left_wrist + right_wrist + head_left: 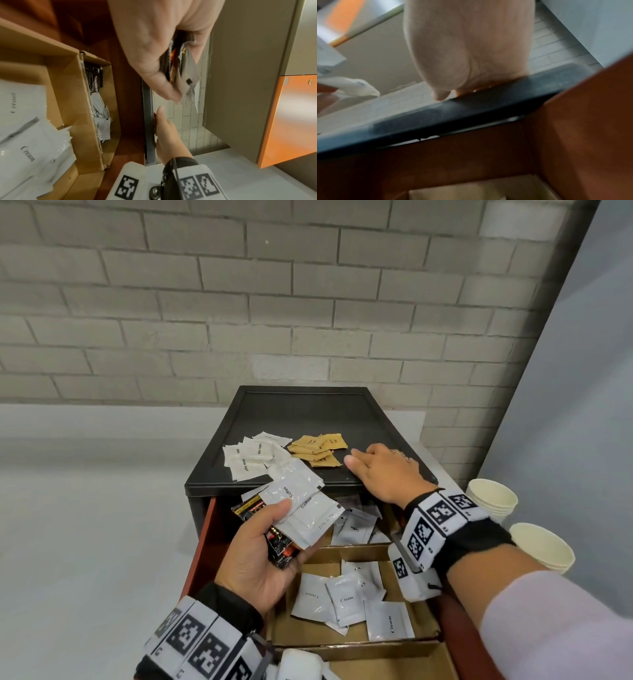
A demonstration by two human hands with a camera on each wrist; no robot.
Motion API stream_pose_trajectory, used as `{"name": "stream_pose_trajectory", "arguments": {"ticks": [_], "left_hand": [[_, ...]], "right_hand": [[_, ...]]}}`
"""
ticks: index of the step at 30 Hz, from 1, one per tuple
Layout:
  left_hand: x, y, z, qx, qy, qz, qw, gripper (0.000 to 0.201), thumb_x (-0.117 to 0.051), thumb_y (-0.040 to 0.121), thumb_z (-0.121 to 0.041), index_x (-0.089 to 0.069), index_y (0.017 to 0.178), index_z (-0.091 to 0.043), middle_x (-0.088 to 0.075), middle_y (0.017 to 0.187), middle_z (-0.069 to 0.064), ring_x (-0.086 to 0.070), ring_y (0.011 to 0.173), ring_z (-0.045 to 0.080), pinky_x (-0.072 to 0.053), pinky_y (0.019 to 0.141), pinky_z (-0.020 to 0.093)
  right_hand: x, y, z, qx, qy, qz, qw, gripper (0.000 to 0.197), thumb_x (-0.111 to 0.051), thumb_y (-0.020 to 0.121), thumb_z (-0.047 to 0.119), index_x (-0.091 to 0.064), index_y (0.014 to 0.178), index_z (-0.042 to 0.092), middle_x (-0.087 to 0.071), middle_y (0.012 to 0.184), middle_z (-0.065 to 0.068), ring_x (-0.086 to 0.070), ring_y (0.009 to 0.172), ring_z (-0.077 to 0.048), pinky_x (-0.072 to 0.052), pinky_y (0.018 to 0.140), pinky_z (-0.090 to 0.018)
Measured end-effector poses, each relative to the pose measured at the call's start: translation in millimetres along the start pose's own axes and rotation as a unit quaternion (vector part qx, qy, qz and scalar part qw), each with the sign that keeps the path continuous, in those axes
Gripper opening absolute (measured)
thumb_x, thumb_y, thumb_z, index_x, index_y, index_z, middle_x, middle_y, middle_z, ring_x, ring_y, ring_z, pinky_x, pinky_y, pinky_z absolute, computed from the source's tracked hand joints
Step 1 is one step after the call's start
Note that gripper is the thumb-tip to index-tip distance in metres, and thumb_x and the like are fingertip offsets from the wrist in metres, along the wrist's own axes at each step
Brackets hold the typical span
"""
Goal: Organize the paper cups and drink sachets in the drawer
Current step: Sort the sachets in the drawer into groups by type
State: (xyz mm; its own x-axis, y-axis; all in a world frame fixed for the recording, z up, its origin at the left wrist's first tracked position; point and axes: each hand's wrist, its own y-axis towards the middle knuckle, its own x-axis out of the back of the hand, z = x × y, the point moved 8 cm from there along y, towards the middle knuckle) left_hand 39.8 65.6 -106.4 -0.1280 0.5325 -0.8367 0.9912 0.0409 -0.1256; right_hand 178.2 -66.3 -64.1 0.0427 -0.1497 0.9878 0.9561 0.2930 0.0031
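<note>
A mixed bundle of sachets (301, 510), white coffee packets over dark ones, is gripped in the left hand (260, 556), thumb on top, above the open drawer (202, 546). The right hand (383, 474) lies flat, fingers extended and holding nothing, on the black cabinet top (301, 412), just beside the brown sachets (317, 451); the white sugar sachets (251, 458) lie further to its left. Risk noted: the bundle is fanned and slick, so packets could slide from under the thumb and drop into the cream compartment (421, 625) directly beneath, remixing sorted stock. A sideways sweep of the right hand could likewise scatter the brown pile into the sugar pile or over the front edge into the drawer. More coffee sachets (354, 529) remain in the rear compartment, below and between both hands. Paper cups (493, 499) stand outside the drawer, near the right wrist, where a withdrawing forearm could knock them. A white item at the bottom edge of the head view cannot be identified.
</note>
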Motion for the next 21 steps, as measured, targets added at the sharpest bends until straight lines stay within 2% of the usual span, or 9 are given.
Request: {"name": "stream_pose_trajectory", "arguments": {"ticks": [2,5,7,9,11,14,16,19,21], "left_hand": [[-0.4,0.5,-1.3,-0.002,0.002,0.002,1.0,0.027,-0.055,0.075,-0.009,-0.061,0.101,-0.014,-0.074,0.088,0.013,-0.073,0.074,0.029,-0.057,0.059,0.041],[-1.4,0.3,-1.5,-0.005,0.004,0.006,1.0,0.028,-0.055,0.075,-0.009,-0.061,0.101,-0.014,-0.074,0.088,0.013,-0.073,0.074,0.029,-0.058,0.057,0.04],[-2.6,-0.1,-1.3,-0.007,0.011,0.008,1.0,0.024,-0.054,0.077,-0.008,-0.061,0.099,-0.014,-0.074,0.086,0.012,-0.073,0.072,0.028,-0.057,0.059,0.04],[-4.1,-0.8,-1.0,-0.007,0.017,0.012,1.0,0.019,-0.051,0.083,-0.007,-0.062,0.097,-0.014,-0.074,0.083,0.012,-0.072,0.07,0.028,-0.057,0.06,0.039],[-6.1,-0.9,1.4,0.003,0.027,0.024,0.999,0.022,-0.053,0.078,-0.008,-0.063,0.097,-0.013,-0.074,0.085,0.012,-0.072,0.07,0.027,-0.057,0.058,0.037],[-7.0,-2.3,6.9,0.026,0.053,0.033,0.998,0.029,-0.056,0.069,-0.011,-0.063,0.097,-0.014,-0.074,0.086,0.013,-0.072,0.071,0.027,-0.057,0.058,0.036],[-7.3,-4.2,9.2,0.036,0.064,0.035,0.997,0.031,-0.056,0.068,-0.01,-0.062,0.099,-0.013,-0.074,0.087,0.014,-0.072,0.071,0.028,-0.057,0.057,0.036],[-9.5,-7.2,11.0,0.047,0.063,0.044,0.996,0.034,-0.055,0.069,-0.009,-0.062,0.102,-0.011,-0.073,0.092,0.017,-0.072,0.074,0.03,-0.059,0.052,0.036],[-9.7,-8.0,11.7,0.051,0.061,0.045,0.996,0.035,-0.055,0.069,-0.008,-0.062,0.103,-0.01,-0.073,0.094,0.018,-0.072,0.074,0.031,-0.058,0.049,0.035]], "right_hand": [[-4.0,0.3,-0.3,-0.01,0.001,0.042,0.999,0.05,-0.017,0.099,0.046,-0.029,0.144,0.028,-0.028,0.149,-0.004,-0.027,0.136,-0.03,-0.018,0.108,-0.059],[4.5,-4.1,2.0,-0.009,0.023,-0.001,1.0,0.046,-0.025,0.101,0.035,-0.025,0.146,0.027,-0.023,0.152,-0.002,-0.019,0.141,-0.027,-0.015,0.11,-0.057],[22.2,-16.6,12.5,0.013,0.106,-0.092,0.99,0.043,-0.027,0.101,0.034,-0.033,0.143,0.027,-0.03,0.149,0.0,-0.024,0.138,-0.022,-0.019,0.112,-0.052],[38.0,-35.9,31.4,0.061,0.218,-0.15,0.962,0.035,-0.03,0.101,0.034,-0.053,0.125,0.027,-0.05,0.126,0.003,-0.042,0.12,-0.016,-0.033,0.102,-0.04],[33.1,-50.2,50.7,0.082,0.314,-0.093,0.941,0.031,-0.036,0.1,0.034,-0.058,0.12,0.025,-0.054,0.113,0.009,-0.047,0.11,-0.012,-0.037,0.091,-0.03],[5.5,-57.5,62.5,0.043,0.403,0.036,0.913,0.033,-0.045,0.097,0.033,-0.061,0.119,0.013,-0.062,0.121,-0.007,-0.06,0.108,-0.025,-0.048,0.09,-0.042],[-1.5,-61.2,59.6,0.013,0.463,0.045,0.885,0.023,-0.051,0.095,0.029,-0.066,0.103,0.014,-0.067,0.108,-0.009,-0.065,0.096,-0.026,-0.053,0.084,-0.043],[-5.0,-66.1,49.7,-0.009,0.531,0.029,0.847,0.009,-0.055,0.093,0.021,-0.063,0.088,0.02,-0.068,0.099,-0.003,-0.066,0.085,-0.018,-0.053,0.062,-0.028],[-6.3,-68.4,40.2,-0.03,0.587,0.012,0.809,0.01,-0.054,0.093,0.015,-0.06,0.086,0.018,-0.068,0.101,-0.005,-0.064,0.079,-0.015,-0.049,0.056,-0.021]]}}
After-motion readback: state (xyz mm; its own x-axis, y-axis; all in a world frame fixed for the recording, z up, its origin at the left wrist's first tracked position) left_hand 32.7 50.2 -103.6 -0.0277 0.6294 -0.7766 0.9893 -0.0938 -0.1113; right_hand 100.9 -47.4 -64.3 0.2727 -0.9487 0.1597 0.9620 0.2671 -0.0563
